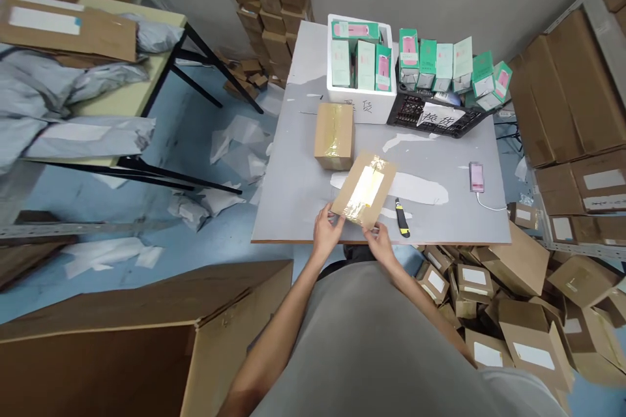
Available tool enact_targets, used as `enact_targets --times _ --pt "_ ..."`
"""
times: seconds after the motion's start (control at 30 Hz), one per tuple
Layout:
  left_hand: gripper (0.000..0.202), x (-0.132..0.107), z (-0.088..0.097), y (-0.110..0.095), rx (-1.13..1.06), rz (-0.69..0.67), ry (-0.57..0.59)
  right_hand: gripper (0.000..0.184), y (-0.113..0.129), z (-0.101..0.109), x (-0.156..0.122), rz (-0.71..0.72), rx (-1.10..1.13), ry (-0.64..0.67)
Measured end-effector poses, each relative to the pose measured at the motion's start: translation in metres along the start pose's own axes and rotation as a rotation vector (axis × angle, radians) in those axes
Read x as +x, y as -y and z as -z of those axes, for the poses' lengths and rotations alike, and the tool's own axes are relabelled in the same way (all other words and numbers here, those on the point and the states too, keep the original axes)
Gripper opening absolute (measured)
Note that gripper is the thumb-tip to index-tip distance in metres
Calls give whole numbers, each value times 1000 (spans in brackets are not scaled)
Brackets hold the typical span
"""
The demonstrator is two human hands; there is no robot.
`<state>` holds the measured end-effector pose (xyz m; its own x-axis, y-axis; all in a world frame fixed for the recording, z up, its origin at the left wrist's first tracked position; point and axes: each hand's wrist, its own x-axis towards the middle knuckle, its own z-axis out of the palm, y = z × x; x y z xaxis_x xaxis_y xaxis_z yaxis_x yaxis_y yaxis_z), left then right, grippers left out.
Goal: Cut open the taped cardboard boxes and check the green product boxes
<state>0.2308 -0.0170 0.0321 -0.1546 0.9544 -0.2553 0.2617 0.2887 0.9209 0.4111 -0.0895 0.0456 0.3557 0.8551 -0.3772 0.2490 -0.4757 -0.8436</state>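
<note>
Along the near edge of the grey table [293,195], both hands are gripping one taped carton [364,190]: the left hand [327,232] is pinching its near-left corner, the right hand [379,242] is holding the near-right one. So the carton is stretching straight out ahead, away from the person, and neither hand is sitting clearly nearer; each is touching it. Now its direction: the long axis is slanting, running from near-left to far-right, with the white label [368,184] following that same line. Its far end is pointing toward the back of the table, somewhat rightward. Whether its underside is resting or hovering, I cannot tell. Just left and beyond, a second carton [335,133] is standing; off right, a cutter knife [402,218] is lying apart.
</note>
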Motion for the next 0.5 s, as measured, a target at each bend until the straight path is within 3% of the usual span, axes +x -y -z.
enact_targets --times 0.07,0.13,0.23,0.33,0.43,0.5 --pt "76 3 13 12 -81 62 -56 57 -4 -13 -13 6 9 131" --pt "83 7 23 23 -156 134 -90 52 -3 -12 -6 11 -6 194" --pt "83 7 32 37 -173 240 -53 60 12 18 39 37 -47 41" --pt "70 -4 31 47 -144 303 32 70 34 58 96 97 -61 -108" --pt "52 -18 25 52 -129 337 135 66 44 78 129 151 -61 -78" --pt "44 -23 23 53 -136 341 188 63 41 79 130 174 -61 -34"
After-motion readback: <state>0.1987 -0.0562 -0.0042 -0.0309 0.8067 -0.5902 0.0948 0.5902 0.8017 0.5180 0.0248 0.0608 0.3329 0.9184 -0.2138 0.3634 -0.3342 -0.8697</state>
